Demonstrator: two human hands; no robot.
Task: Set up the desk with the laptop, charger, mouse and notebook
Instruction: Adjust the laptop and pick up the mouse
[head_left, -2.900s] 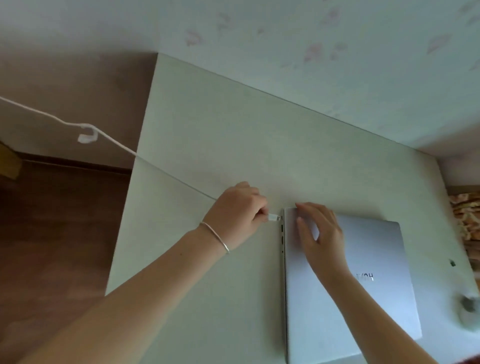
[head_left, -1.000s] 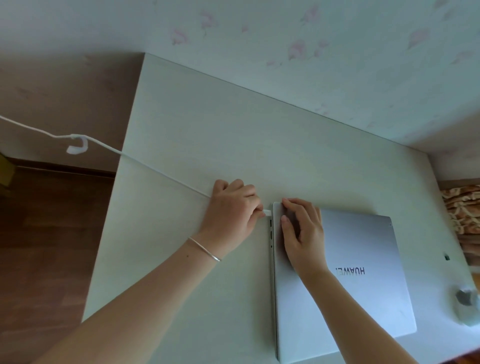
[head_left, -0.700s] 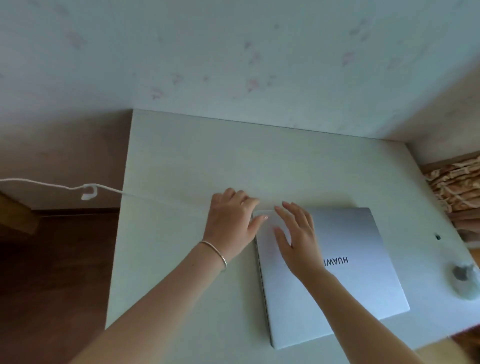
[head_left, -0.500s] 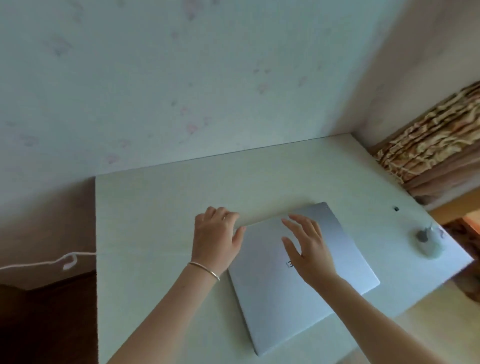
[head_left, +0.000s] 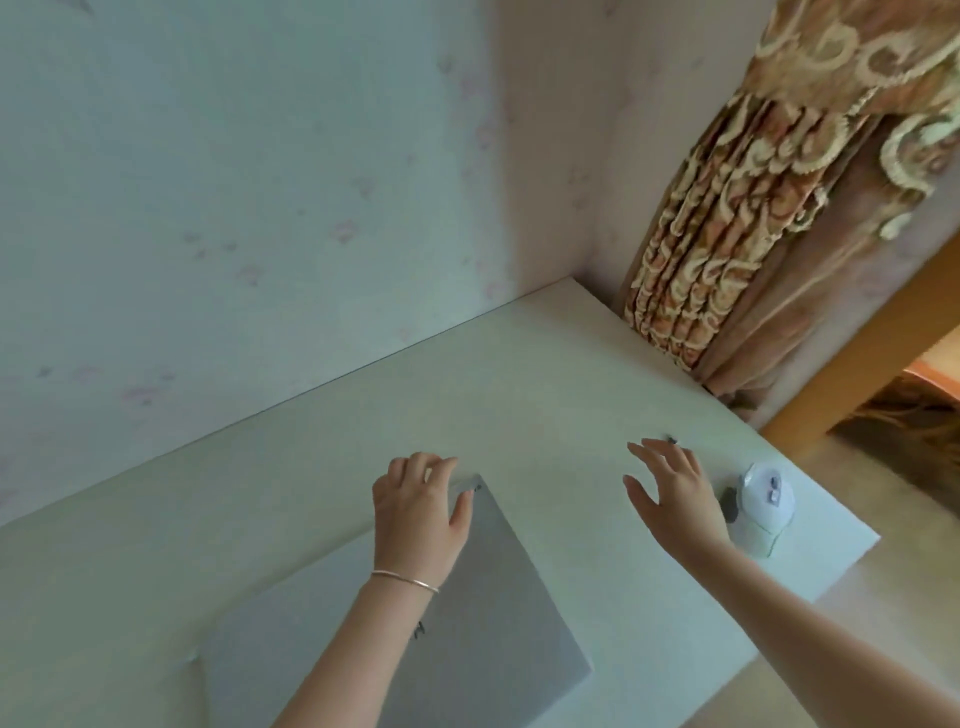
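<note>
A closed silver laptop (head_left: 493, 623) lies on the pale desk (head_left: 291, 499) at the bottom centre. My left hand (head_left: 421, 514), with a thin bracelet on the wrist, covers the laptop's far corner; its fingers curl over the far edge and the thumb lies on the lid. To the right, my right hand (head_left: 675, 499) hovers over bare desk with its fingers spread and nothing in it. A white mouse (head_left: 766, 506) sits just right of that hand, near the desk's right edge. No notebook is in view, and the charger cable cannot be made out.
A tiny dark object (head_left: 671, 440) lies on the desk by my right fingertips. A wallpapered wall (head_left: 260, 182) runs along the desk's far edge. Patterned curtains (head_left: 753, 208) hang at the far right corner. Floor (head_left: 883, 545) shows beyond the right edge.
The view has swung right, away from the cable. My right hand has left the laptop lid and moved right, close to the mouse. My left hand now covers the laptop's far corner.
</note>
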